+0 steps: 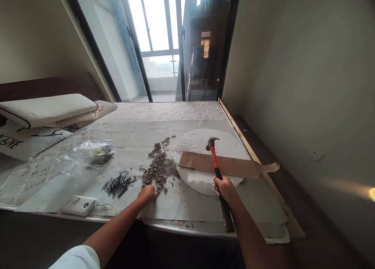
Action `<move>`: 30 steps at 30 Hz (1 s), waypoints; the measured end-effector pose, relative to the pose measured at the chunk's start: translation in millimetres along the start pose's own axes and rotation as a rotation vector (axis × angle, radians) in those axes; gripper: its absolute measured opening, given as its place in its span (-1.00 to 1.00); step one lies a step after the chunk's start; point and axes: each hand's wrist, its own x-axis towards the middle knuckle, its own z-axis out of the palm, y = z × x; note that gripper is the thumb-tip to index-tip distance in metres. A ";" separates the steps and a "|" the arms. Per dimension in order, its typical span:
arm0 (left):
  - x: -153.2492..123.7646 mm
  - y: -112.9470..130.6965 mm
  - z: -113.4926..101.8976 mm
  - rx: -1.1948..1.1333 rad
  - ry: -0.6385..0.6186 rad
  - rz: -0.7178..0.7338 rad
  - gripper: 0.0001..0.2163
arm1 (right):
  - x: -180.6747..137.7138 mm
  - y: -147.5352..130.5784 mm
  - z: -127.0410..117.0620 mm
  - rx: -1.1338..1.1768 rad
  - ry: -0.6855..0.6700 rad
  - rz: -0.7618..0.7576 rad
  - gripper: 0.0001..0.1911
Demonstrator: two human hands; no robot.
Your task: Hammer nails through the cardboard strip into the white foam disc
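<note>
My right hand (225, 187) is closed round the red and black handle of a claw hammer (216, 164), whose head hangs above a brown strip (228, 165) with small holes. That strip lies across a round white foam slab (202, 144). My left hand (148, 192) rests with fingers curled at the near edge of a heap of grey stone chips (159, 168); whether it holds any is hidden. A bundle of dark nails (117, 183) lies just left of that hand.
All of this lies on a grey sheet (134, 144) spread over a bed. A clear plastic bag (93, 151) and a white power bank (79, 205) with cable lie at the left. Pillows (47, 109) are at the far left, a wall at the right, a glass door behind.
</note>
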 end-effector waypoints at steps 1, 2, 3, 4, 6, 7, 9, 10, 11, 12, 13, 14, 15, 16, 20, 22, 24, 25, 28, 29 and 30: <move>-2.2 1.7 -4.8 -0.017 0.033 0.005 -0.92 | 0.6 0.2 -1.9 0.005 0.001 -0.002 -0.85; -4.6 3.4 -10.6 -0.048 0.063 0.014 -0.92 | 1.5 0.6 -3.9 0.012 -0.002 -0.005 -0.85; -6.7 5.4 -17.2 -0.099 0.084 0.023 -0.93 | 2.5 1.1 -6.1 0.017 -0.007 -0.011 -0.85; -8.5 7.9 -24.6 -0.165 0.085 0.028 -0.93 | 3.7 1.5 -8.2 0.021 -0.011 -0.015 -0.85; -10.4 16.0 -40.4 -0.328 0.044 0.038 -0.94 | 5.9 1.5 -12.3 0.027 -0.010 -0.018 -0.84; -10.1 22.1 -48.5 -0.404 0.022 0.057 -0.94 | 7.0 1.1 -14.0 0.033 -0.003 -0.018 -0.84; -7.4 39.4 -63.8 -0.533 0.003 0.121 -0.88 | 8.7 -0.6 -17.0 0.052 0.011 -0.023 -0.84; -5.3 50.6 -71.0 -0.589 -0.003 0.159 -0.83 | 9.5 -1.6 -18.3 0.058 0.014 -0.026 -0.84; -3.0 63.3 -77.7 -0.646 -0.005 0.193 -0.78 | 10.3 -2.3 -19.5 0.063 0.013 -0.028 -0.84; -0.6 77.3 -84.0 -0.701 -0.014 0.229 -0.73 | 11.1 -2.8 -20.7 0.069 0.009 -0.029 -0.84; 1.5 92.3 -89.7 -0.753 -0.032 0.266 -0.70 | 11.9 -2.8 -21.9 0.078 0.004 -0.028 -0.84; 3.5 107.8 -94.9 -0.803 -0.040 0.302 -0.69 | 12.7 -2.5 -23.1 0.090 0.002 -0.029 -0.85; 5.4 123.6 -99.3 -0.835 -0.070 0.359 -0.68 | 13.3 -2.0 -24.2 0.105 -0.001 -0.031 -0.85; 7.6 139.3 -102.7 -0.852 -0.071 0.394 -0.68 | 13.8 -1.5 -25.3 0.119 -0.003 -0.036 -0.86; 21.4 196.1 -105.8 -0.856 0.063 0.463 -0.70 | 14.1 -1.3 -27.6 0.129 -0.009 -0.043 -0.86; 31.5 218.8 -102.0 -0.838 0.132 0.460 -0.72 | 14.3 -1.9 -27.0 0.121 0.011 -0.044 -0.86; 41.5 237.7 -96.3 -0.784 0.179 0.470 -0.75 | 15.3 -1.5 -25.8 0.113 0.033 -0.045 -0.87; 46.0 245.9 -93.1 -0.750 0.193 0.490 -0.76 | 16.1 -0.8 -25.3 0.113 0.030 -0.043 -0.88; 56.3 265.1 -83.6 -0.700 0.231 0.540 -0.79 | 18.0 1.4 -24.9 0.124 -0.007 -0.052 -0.88; 58.7 269.7 -80.5 -0.696 0.236 0.545 -0.79 | 18.0 1.6 -25.3 0.127 -0.012 -0.052 -0.88; 60.8 273.3 -77.6 -0.692 0.237 0.550 -0.79 | 17.8 1.3 -25.7 0.129 -0.013 -0.051 -0.87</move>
